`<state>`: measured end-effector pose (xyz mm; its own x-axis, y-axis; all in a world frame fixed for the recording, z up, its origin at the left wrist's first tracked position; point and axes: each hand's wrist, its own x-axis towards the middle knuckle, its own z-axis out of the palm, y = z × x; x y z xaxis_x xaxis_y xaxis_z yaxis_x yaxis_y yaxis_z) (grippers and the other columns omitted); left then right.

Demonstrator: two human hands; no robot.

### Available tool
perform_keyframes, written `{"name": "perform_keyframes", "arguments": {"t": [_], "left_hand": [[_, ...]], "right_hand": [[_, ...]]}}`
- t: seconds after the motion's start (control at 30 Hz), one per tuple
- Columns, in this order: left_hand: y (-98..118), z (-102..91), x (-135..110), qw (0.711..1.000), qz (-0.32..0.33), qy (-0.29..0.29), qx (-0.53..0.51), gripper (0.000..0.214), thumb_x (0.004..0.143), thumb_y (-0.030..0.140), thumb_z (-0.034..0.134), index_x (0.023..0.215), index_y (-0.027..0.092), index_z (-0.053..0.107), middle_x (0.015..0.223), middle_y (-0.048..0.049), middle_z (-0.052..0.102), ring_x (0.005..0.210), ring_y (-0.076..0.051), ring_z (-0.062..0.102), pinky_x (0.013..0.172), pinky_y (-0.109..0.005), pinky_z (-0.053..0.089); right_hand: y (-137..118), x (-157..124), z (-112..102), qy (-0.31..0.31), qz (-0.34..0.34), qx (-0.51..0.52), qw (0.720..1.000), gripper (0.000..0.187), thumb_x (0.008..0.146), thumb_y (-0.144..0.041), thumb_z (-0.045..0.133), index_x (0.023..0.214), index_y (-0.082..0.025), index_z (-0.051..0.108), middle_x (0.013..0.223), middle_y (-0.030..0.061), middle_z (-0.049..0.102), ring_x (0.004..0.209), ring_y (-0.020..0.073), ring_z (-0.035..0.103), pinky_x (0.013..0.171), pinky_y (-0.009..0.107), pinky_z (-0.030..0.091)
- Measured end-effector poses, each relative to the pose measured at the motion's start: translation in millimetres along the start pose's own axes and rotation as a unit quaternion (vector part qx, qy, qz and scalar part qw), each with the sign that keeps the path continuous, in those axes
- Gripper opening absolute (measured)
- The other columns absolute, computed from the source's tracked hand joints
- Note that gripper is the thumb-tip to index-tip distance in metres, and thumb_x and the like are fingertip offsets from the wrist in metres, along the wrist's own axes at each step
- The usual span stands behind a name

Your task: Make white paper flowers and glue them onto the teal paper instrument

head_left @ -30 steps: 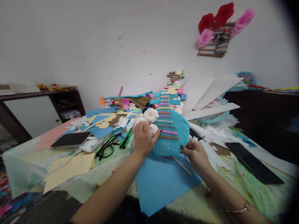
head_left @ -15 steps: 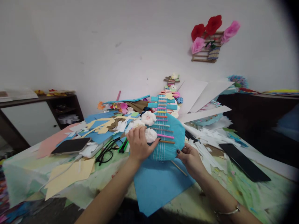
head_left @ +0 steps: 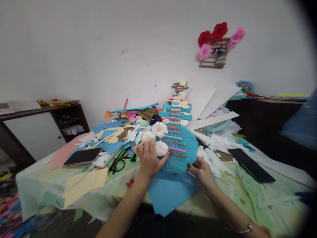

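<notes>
A blue paper guitar [head_left: 184, 145] with coloured sticks across white strings lies on the table, its neck pointing away from me. Three white paper flowers sit on its left side. My left hand [head_left: 148, 157] rests on the guitar's left edge, fingers curled round the nearest white flower [head_left: 161, 148]. My right hand [head_left: 200, 169] pinches the guitar's lower right rim, thumb on top. A large blue paper sheet [head_left: 170, 193] lies under the guitar and hangs over the table's near edge.
Black glasses [head_left: 119, 160], a green marker and a dark phone [head_left: 83, 156] lie left of my hand among paper scraps. A black tablet [head_left: 251, 161] lies at the right. White boards lean on the wall. Paper flowers [head_left: 218, 36] hang above. A cabinet stands at the left.
The view has shifted, so everything sits slightly lower and left. My left hand has slid a little over the white flower. My right hand keeps its hold on the rim.
</notes>
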<state>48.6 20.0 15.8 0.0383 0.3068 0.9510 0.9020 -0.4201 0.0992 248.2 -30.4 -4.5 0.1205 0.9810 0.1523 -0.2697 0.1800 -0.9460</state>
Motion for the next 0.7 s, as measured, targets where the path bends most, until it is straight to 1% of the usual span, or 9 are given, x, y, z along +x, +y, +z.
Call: {"name": "perform_keyframes", "arguments": {"t": [0.1,0.17,0.23,0.3,0.37,0.43,0.53,0.63,0.7], "left_hand": [[4,-0.5,-4,0.999,-0.03,0.03,-0.028,0.077,0.068,0.062,0.068,0.124,0.014,0.046,0.116,-0.0201,0.051,0.111,-0.038,0.046,0.096,-0.054,0.031],[7,-3.2,-7,0.996,-0.065,0.04,-0.047,0.094,0.062,0.065,0.07,0.132,0.012,0.037,0.129,-0.0257,0.039,0.122,-0.042,0.038,0.1,-0.058,0.029],[10,-7.9,-12,0.991,-0.101,0.026,-0.079,0.108,0.057,0.067,0.072,0.137,0.01,0.028,0.137,-0.0291,0.029,0.13,-0.045,0.03,0.103,-0.061,0.027],[14,-13.4,-18,0.984,-0.132,0.002,-0.118,0.113,0.055,0.065,0.075,0.14,0.011,0.023,0.14,-0.029,0.025,0.133,-0.044,0.026,0.104,-0.061,0.027],[17,-17.8,-24,0.977,-0.153,-0.012,-0.15,0.115,0.055,0.063,0.077,0.141,0.012,0.021,0.14,-0.027,0.026,0.133,-0.042,0.028,0.105,-0.059,0.029],[20,-20.0,-30,0.971,-0.169,-0.022,-0.168,0.115,0.055,0.061,0.078,0.142,0.011,0.02,0.137,-0.026,0.031,0.131,-0.041,0.032,0.104,-0.058,0.032],[24,-19.9,-36,0.967,-0.184,-0.034,-0.172,0.114,0.057,0.058,0.078,0.142,0.009,0.021,0.129,-0.0247,0.042,0.123,-0.04,0.041,0.102,-0.056,0.036],[30,-20.0,-38,0.968,-0.187,-0.014,-0.166,0.112,0.056,0.056,0.079,0.142,0.009,0.023,0.127,-0.0238,0.044,0.12,-0.039,0.043,0.101,-0.055,0.037],[33,-21.6,-40,0.969,-0.181,0.003,-0.167,0.112,0.056,0.055,0.08,0.142,0.01,0.023,0.128,-0.0231,0.044,0.12,-0.038,0.043,0.1,-0.055,0.037]], "right_hand": [[2,-9,-3,0.013,-0.014,-0.005,1.0,0.04,0.056,-0.034,0.083,0.089,-0.02,0.065,0.085,0.0055,0.075,0.069,0.0216,0.067,0.065,0.034,0.052],[4,-16,-5,0.022,-0.021,-0.012,0.999,0.038,0.057,-0.034,0.083,0.087,-0.02,0.064,0.083,0.0056,0.075,0.068,0.0218,0.067,0.065,0.034,0.052],[6,-24,-6,0.027,-0.024,-0.019,0.999,0.035,0.059,-0.034,0.081,0.086,-0.021,0.063,0.082,0.0056,0.075,0.069,0.0227,0.068,0.067,0.035,0.053],[8,-30,-7,0.03,-0.03,-0.029,0.999,0.035,0.061,-0.034,0.079,0.089,-0.021,0.062,0.084,0.0057,0.075,0.072,0.0234,0.069,0.07,0.037,0.054],[9,-35,-8,0.036,-0.043,-0.046,0.997,0.036,0.063,-0.035,0.077,0.093,-0.022,0.061,0.088,0.0059,0.074,0.077,0.0235,0.069,0.074,0.037,0.053],[11,-38,-10,0.046,-0.06,-0.072,0.995,0.037,0.065,-0.036,0.075,0.096,-0.022,0.06,0.091,0.0059,0.074,0.08,0.0229,0.068,0.076,0.037,0.053],[12,-39,-15,0.07,-0.081,-0.134,0.985,0.037,0.067,-0.038,0.071,0.098,-0.021,0.059,0.084,0.0056,0.072,0.076,0.0224,0.066,0.073,0.036,0.052],[13,-40,-19,0.121,-0.102,-0.219,0.963,0.037,0.067,-0.037,0.07,0.098,-0.018,0.061,0.075,0.005,0.068,0.071,0.0228,0.062,0.07,0.038,0.05],[12,-42,-22,0.158,-0.116,-0.272,0.942,0.039,0.067,-0.037,0.069,0.1,-0.016,0.061,0.078,0.0063,0.066,0.072,0.0232,0.06,0.07,0.04,0.049]]}}
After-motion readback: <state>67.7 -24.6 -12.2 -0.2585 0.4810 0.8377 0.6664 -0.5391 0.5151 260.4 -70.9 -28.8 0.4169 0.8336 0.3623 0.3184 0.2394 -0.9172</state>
